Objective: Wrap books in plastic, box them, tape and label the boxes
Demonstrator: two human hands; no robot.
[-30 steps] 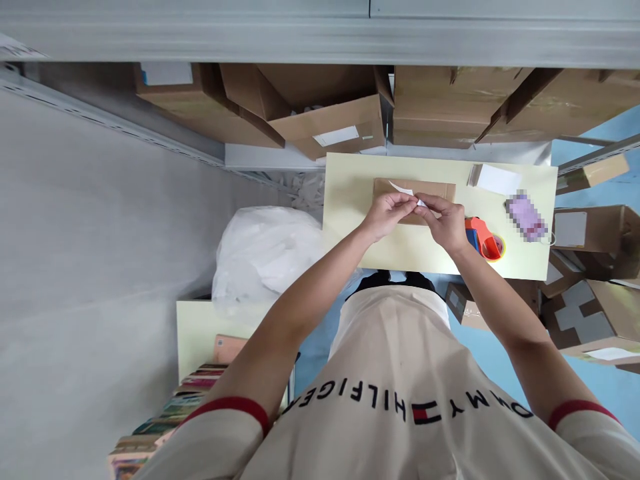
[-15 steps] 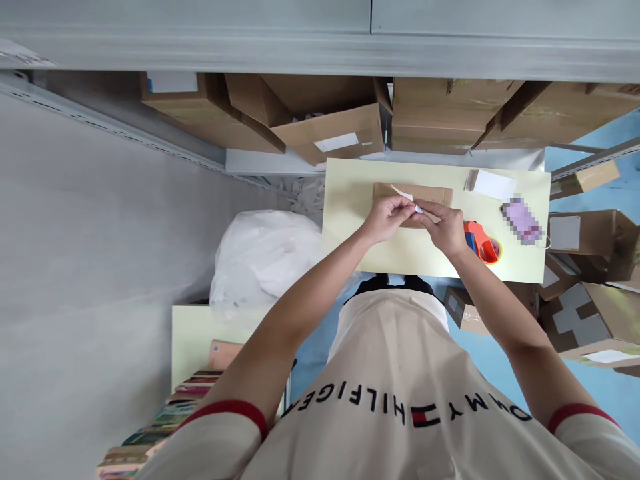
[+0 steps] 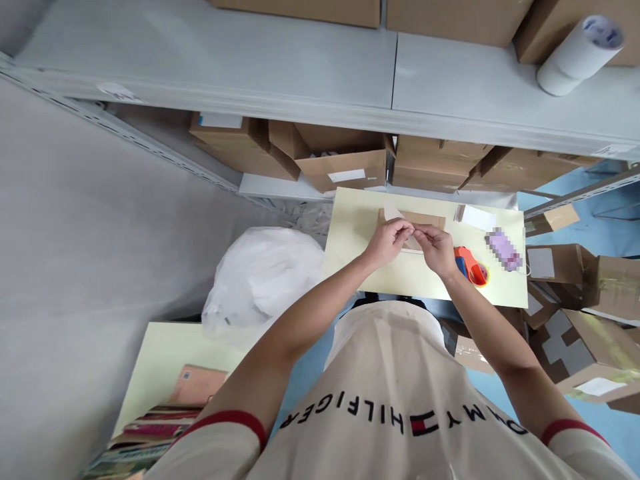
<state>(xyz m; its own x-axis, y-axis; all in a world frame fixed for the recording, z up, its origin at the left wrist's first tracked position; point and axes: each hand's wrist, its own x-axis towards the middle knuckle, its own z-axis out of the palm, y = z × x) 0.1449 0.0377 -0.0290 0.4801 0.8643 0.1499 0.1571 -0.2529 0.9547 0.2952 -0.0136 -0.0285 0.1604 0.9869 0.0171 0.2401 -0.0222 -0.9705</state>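
Observation:
Over a flat brown cardboard parcel [image 3: 429,219] on the pale table, my two hands meet fingertip to fingertip. A thin white paper slip, seemingly a label [image 3: 393,211], rises behind the fingers of my left hand [image 3: 386,241], which are pinched on it. My right hand [image 3: 436,249] has its thumb and finger pressed together at the same spot, apparently on the slip's edge; the fingers hide that part. Just right of my right wrist lies an orange and blue tape dispenser [image 3: 470,265].
The table [image 3: 345,267] also carries a stack of white cards [image 3: 477,217] and a blurred purple phone [image 3: 504,249]. Behind it stands a metal shelf [image 3: 300,80] with cardboard boxes. A white plastic bag [image 3: 265,273] bulges on the left; more boxes [image 3: 580,347] crowd the right.
My view has tilted up, showing more shelf and white rolls. The white slip now stands more upright behind my left fingers. Both hands stay pinched close together over the parcel.

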